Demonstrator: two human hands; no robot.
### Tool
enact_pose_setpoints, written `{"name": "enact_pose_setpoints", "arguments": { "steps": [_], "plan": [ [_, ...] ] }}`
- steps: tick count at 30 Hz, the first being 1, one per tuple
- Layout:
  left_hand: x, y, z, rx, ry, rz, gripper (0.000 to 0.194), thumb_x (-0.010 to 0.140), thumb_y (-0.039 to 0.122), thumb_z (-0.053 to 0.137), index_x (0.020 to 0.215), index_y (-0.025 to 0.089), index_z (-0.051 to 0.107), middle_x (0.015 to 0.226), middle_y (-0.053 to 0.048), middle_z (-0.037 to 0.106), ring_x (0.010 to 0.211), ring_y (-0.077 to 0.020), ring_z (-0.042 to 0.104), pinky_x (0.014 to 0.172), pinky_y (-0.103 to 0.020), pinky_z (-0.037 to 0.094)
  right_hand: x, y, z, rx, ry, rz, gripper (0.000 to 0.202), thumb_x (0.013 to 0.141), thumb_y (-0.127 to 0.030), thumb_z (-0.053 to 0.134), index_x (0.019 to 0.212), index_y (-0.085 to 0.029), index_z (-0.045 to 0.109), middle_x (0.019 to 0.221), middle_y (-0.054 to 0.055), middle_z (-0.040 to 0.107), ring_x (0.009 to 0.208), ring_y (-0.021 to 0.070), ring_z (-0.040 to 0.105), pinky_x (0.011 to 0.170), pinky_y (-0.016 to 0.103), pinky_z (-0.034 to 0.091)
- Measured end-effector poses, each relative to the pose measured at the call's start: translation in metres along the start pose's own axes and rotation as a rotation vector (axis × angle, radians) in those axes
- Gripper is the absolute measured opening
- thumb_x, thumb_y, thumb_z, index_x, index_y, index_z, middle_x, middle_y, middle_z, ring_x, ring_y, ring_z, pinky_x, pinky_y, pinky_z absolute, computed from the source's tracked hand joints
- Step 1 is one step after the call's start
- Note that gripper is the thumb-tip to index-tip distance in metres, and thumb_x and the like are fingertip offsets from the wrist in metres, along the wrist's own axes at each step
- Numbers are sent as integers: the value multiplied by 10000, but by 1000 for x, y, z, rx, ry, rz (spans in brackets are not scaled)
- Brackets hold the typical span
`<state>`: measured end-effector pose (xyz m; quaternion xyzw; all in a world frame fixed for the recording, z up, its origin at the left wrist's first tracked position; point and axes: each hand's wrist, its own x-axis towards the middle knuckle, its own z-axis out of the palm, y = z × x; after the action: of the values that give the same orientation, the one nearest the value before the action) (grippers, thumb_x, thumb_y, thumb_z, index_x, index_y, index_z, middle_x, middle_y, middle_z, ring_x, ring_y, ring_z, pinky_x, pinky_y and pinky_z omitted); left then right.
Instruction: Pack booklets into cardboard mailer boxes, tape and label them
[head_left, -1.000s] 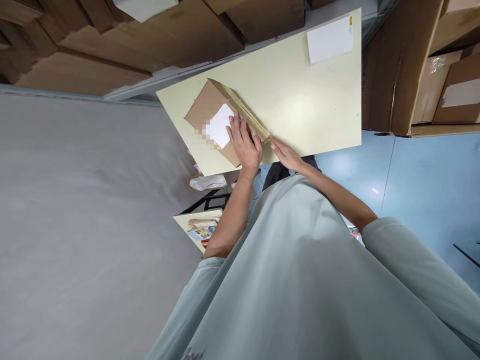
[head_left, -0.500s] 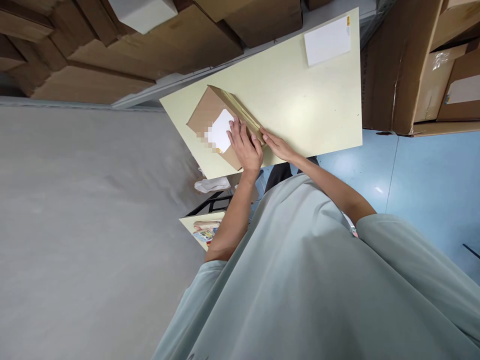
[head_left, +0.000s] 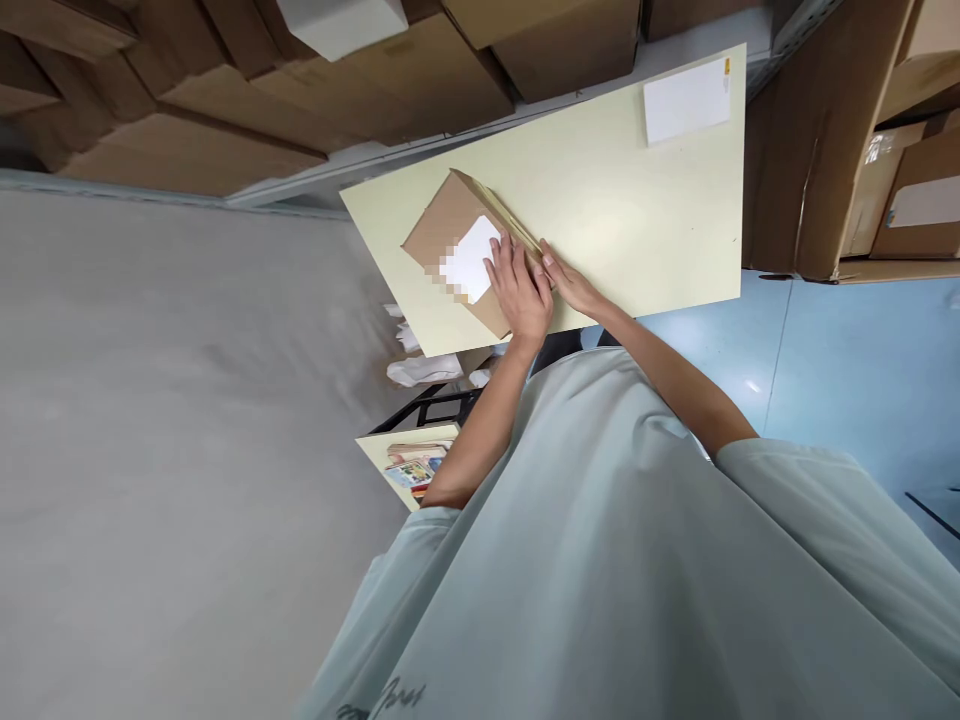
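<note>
Bench (head_left: 637, 220) surface lies bare across its middle and right, with only a white sheet (head_left: 686, 100) at the far right corner. Your cardboard box (head_left: 450, 225) sits near the left edge. Your left hand (head_left: 521, 290) rests flat, fingers spread, on its top beside the white label (head_left: 472, 258); your right hand (head_left: 574, 285) lies open against its taped side.

Flat brown labelled carton (head_left: 450, 225) on table (head_left: 637, 220)

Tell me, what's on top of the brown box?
On the brown box lies a white label, and the left hand rests flat on the lid. The right hand touches its side. The hand hides part of the lid.
</note>
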<state>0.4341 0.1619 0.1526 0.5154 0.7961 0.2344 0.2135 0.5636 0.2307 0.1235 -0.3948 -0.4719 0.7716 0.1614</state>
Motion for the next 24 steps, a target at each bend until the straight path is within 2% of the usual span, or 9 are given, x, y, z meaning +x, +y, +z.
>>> {"name": "enact_pose_setpoints", "arguments": {
  "steps": [5,7,9,13,15,17,19,21,24],
  "plan": [
    [-4,14,-7,-82,-16,27,592,1163,555,469,1672,269,566,1882,-131,411,1838,-281,158,1501,-607,55,-44,-6,2,-69,117,88,1266,934,-1094,286,1875,-247,291,1955,-35,231,1852,241,118,1521,427,22],
    [2,15,-18,-123,-54,41,572,1142,573,535,1611,258,623,1836,-152,482,1821,-317,234,1496,-610,115,-64,-11,5,-83,173,164,1252,948,-1075,319,1880,-240,267,1964,-18,200,1854,243,105,1519,439,41],
    [21,8,-37,-156,-92,70,540,1124,580,582,1553,264,667,1764,-152,572,1775,-332,353,1487,-578,198,-81,-18,10,-50,202,281,1203,970,-1041,368,1895,-296,180,1973,-27,146,1851,257,128,1515,507,133],
    [93,-38,-89,-193,-70,73,550,1076,598,676,1500,248,697,1696,-151,633,1683,-341,491,1466,-521,278,-98,-32,24,128,167,471,1158,1001,-989,440,1879,-428,-66,1980,-9,78,1779,337,370,1400,634,428],
    [130,-68,-113,-195,-65,15,585,1036,634,731,1437,208,728,1634,-179,673,1641,-367,531,1451,-534,305,-98,-37,32,154,178,476,1187,995,-975,507,1870,-444,-93,1979,16,96,1735,367,451,1347,640,500],
    [155,-95,-130,-226,-146,-67,585,1011,694,743,1310,193,777,1493,-183,758,1553,-383,608,1410,-542,377,-95,-40,41,155,220,465,1222,986,-957,569,1869,-439,-98,1975,39,125,1705,384,495,1304,636,550],
    [165,-113,-140,-268,-298,-123,614,999,774,718,1160,188,810,1324,-169,827,1438,-385,678,1346,-525,462,-91,-43,50,172,262,460,1258,984,-941,602,1863,-425,-134,1966,64,160,1680,391,532,1270,633,583],
    [162,-122,-143,-300,-448,-138,681,977,844,694,1073,182,820,1213,-158,854,1331,-377,721,1271,-501,531,-87,-46,58,200,292,461,1293,990,-920,615,1847,-402,-204,1959,83,194,1670,384,547,1264,630,588],
    [147,-125,-140,-332,-508,-154,711,927,848,745,1134,174,835,1227,-159,853,1247,-356,757,1192,-477,583,-81,-48,69,218,337,453,1298,1012,-877,616,1829,-382,-264,1946,93,271,1677,353,542,1286,629,559]
  ]
}}
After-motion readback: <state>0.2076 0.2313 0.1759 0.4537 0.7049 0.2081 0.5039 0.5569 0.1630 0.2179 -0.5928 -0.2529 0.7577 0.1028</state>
